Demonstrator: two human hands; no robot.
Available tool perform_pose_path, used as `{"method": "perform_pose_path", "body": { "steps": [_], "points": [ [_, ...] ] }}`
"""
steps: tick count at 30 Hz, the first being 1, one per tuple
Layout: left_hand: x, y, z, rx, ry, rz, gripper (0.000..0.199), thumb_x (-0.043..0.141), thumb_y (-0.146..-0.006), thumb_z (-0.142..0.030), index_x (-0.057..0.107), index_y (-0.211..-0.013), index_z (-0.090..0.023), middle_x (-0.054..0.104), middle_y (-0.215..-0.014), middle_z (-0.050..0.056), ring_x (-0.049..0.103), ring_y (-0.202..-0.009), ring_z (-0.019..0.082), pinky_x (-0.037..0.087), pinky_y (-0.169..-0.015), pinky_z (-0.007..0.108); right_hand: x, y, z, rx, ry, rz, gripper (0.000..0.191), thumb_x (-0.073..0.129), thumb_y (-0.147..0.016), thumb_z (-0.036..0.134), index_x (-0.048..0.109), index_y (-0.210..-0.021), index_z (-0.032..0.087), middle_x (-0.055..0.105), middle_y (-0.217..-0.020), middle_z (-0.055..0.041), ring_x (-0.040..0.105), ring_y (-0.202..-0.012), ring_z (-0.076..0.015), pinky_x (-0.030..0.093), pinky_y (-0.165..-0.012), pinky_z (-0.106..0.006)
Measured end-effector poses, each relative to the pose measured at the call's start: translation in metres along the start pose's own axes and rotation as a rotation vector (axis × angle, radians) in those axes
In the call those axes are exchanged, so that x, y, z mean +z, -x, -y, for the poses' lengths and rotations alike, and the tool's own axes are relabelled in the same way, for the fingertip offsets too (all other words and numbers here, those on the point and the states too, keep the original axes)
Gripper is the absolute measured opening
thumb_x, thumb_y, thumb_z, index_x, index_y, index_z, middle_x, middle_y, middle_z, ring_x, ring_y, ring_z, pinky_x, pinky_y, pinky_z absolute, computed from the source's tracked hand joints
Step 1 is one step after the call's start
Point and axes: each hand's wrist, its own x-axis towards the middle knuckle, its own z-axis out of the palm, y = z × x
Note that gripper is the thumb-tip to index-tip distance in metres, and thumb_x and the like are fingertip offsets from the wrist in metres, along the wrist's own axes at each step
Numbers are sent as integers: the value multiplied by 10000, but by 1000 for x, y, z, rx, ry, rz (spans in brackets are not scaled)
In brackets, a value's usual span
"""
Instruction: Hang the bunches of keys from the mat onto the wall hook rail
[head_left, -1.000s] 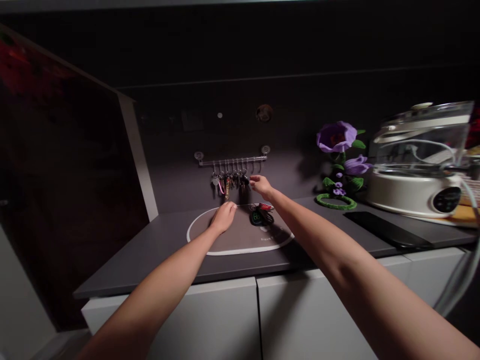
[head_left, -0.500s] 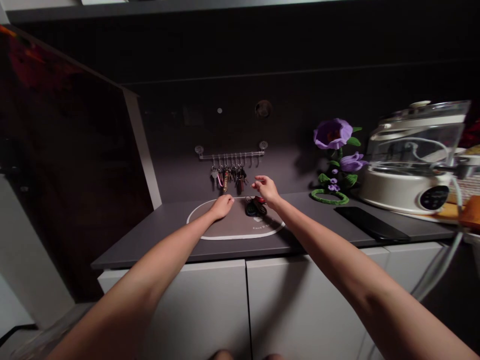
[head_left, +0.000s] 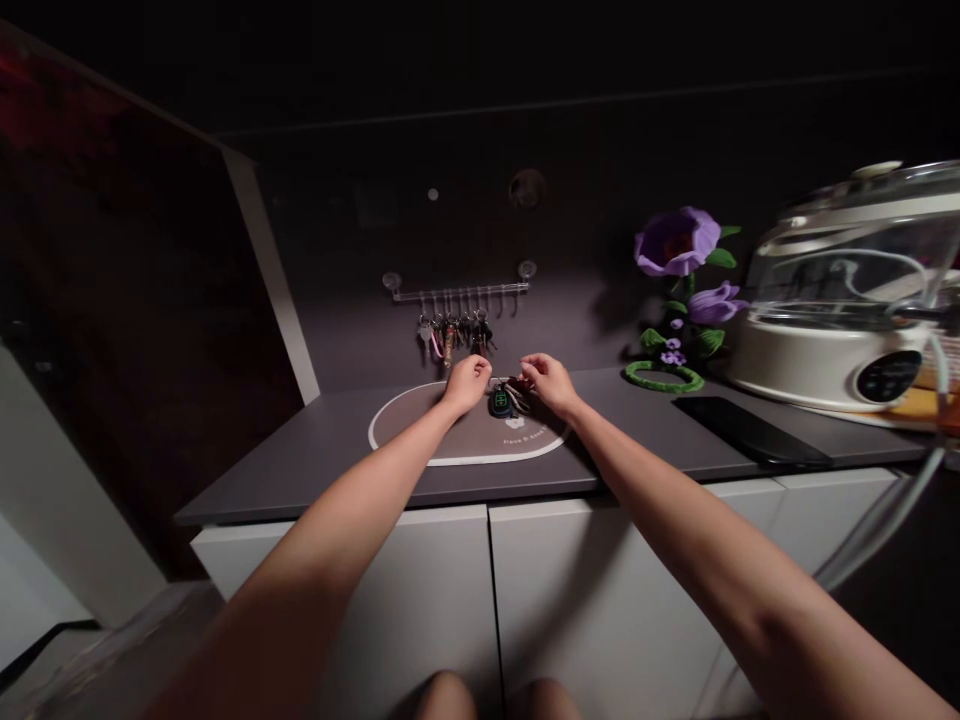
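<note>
My left hand [head_left: 469,385] is closed, thumb and fingers pinched at the upper left of a bunch of keys [head_left: 517,398]. A dark car key fob [head_left: 501,401] with green-outlined buttons belongs to the bunch and faces me. My right hand [head_left: 550,383] is closed too, its curled fingertips at the bunch's right side; what they pinch is too small to make out. Beneath both hands is an oval brown mat [head_left: 409,430] with a white rim and lettering. I cannot tell whether the bunch rests on it or hangs just above.
Behind the hands, a clear hook rail [head_left: 461,292] on the wall carries several hanging keys [head_left: 450,340]. To the right are purple crocheted flowers [head_left: 679,243], a black phone-like slab [head_left: 750,432] and a cream appliance [head_left: 814,365] with a cable. White cabinet doors [head_left: 412,600] are below.
My left hand has moved right and up to the key bunch. My right hand's fingers have come lower beside it. The fob's green-outlined buttons now show. The view has shifted slightly.
</note>
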Motion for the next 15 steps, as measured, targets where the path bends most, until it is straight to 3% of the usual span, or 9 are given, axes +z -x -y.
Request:
{"method": "perform_pose_path", "body": {
  "steps": [4,11,15],
  "points": [
    [9,8,9,112,-66,-17,116,477,-779,-180,589,-784,-152,620,-785,37,546,-681,113,441,-688,240,-9,-8,-7,-28,113,30,124,532,-730,268,554,-744,147,584,-663,-2,512,-552,-78,427,-572,-207],
    [3,15,17,202,-180,38,115,489,-787,-203,596,-813,-169,592,-792,31,523,-696,123,426,-695,246,-17,-5,-3,-39,335,163,106,571,-683,243,590,-699,140,598,-639,2,481,-561,-76,383,-586,-205],
    [1,15,16,189,-189,41,125,483,-793,-205,598,-824,-168,591,-819,34,521,-715,123,422,-716,243,-21,0,2,-64,505,97,76,585,-684,219,616,-698,151,625,-685,-11,497,-612,-90,370,-614,-212]
  ]
}}
